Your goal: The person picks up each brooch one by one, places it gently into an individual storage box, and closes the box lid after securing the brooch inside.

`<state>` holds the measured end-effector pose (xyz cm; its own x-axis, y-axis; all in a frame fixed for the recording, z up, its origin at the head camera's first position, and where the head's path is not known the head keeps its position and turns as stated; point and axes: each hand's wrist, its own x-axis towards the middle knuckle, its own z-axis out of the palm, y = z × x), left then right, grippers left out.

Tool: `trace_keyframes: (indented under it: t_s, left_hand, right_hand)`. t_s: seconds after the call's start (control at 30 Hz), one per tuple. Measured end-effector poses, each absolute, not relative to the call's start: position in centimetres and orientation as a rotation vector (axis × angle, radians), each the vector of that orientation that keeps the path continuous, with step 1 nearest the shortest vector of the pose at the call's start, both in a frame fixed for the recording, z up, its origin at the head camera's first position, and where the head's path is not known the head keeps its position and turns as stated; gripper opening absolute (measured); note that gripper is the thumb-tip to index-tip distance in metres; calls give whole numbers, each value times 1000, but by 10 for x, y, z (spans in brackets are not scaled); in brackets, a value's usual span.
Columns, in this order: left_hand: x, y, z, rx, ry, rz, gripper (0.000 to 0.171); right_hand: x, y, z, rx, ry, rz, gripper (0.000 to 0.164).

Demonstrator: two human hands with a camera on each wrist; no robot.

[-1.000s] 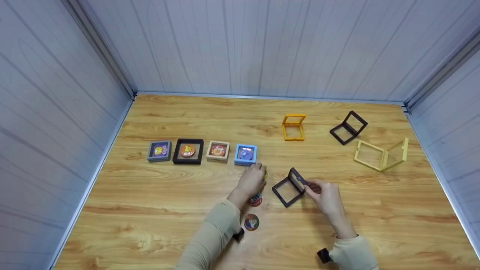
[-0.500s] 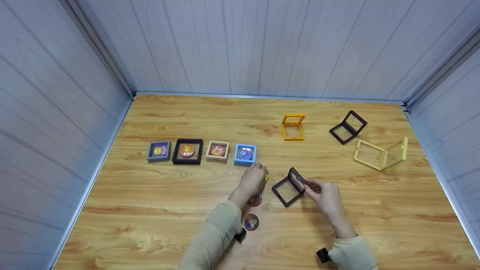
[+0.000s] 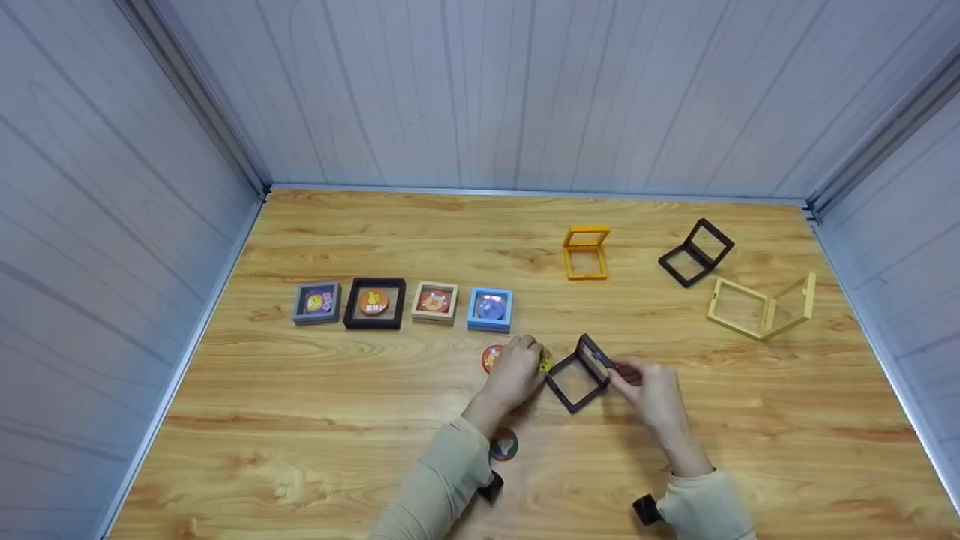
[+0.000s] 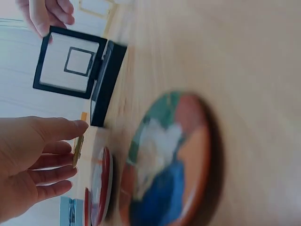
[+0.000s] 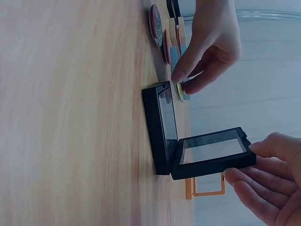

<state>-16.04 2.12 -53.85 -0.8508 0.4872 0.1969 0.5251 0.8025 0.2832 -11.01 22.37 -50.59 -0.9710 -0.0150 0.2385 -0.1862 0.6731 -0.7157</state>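
My left hand pinches a small round yellow badge on edge between thumb and fingers, as the left wrist view shows. The badge is close to the left corner of a black display frame, whose two halves stand hinged apart. With thumb and fingers my right hand grips the raised half; the other half lies on the table. A red badge lies just left of my left hand. Nearer me is a multicoloured badge. Another red-edged badge is hidden under my left arm in the head view.
Closed frames with badges inside stand in a row: grey, black, cream and light blue. Opened frames stand farther back: orange, black and yellow. Panel walls enclose the table.
My left hand has moved right with the yellow badge, toward the black frame. The red badge beneath it has come into view. My right hand keeps its hold on the frame.
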Motion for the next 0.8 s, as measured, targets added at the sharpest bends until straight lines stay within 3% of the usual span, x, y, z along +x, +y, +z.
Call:
trace_keyframes:
  t_s: [0.8]
  left_hand:
    - [-138,62,-542,-883,-2882,-577,35]
  right_hand:
    - [-109,223,-505,131,-2681,1167,13]
